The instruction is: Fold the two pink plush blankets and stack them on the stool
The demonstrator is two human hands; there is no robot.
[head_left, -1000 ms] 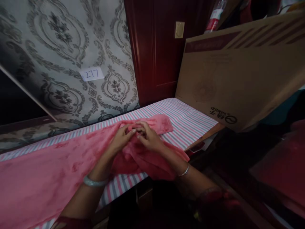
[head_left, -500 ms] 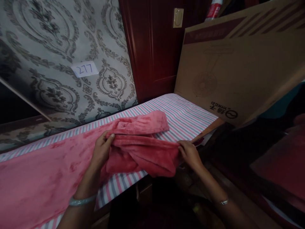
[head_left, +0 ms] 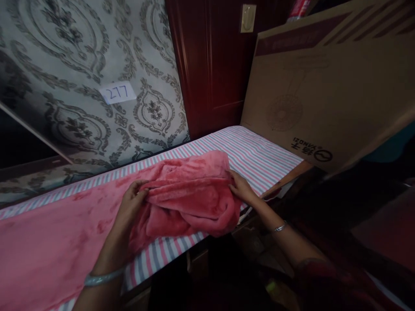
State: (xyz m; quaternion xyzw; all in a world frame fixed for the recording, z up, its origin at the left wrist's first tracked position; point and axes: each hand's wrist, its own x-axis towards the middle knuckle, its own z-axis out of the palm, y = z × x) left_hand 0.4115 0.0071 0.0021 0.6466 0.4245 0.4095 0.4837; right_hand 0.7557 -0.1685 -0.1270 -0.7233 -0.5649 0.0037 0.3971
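Observation:
A plush pink blanket [head_left: 65, 233] lies spread along the left of the striped cloth [head_left: 256, 160], its right end bunched into folds. My left hand [head_left: 133, 201] pinches the near fold's edge at the left of the bunched part. At the other end of that same edge, my right hand [head_left: 239, 186] grips the blanket between thumb and fingers. The fold is stretched between both hands, resting over the flatter layer behind it. Some loose fabric hangs toward the front edge of the striped cloth.
A large cardboard box [head_left: 292, 95] stands at the right end of the striped surface. Behind are a dark red wooden panel [head_left: 207, 69] and patterned wallpaper [head_left: 78, 52] with a paper label [head_left: 118, 92] marked 277. A red can [head_left: 298, 8] shows above the box.
My right hand has moved left and away from me, bringing the fold's edge onto the flatter layer. My left hand has shifted slightly left and down, still pinching the blanket.

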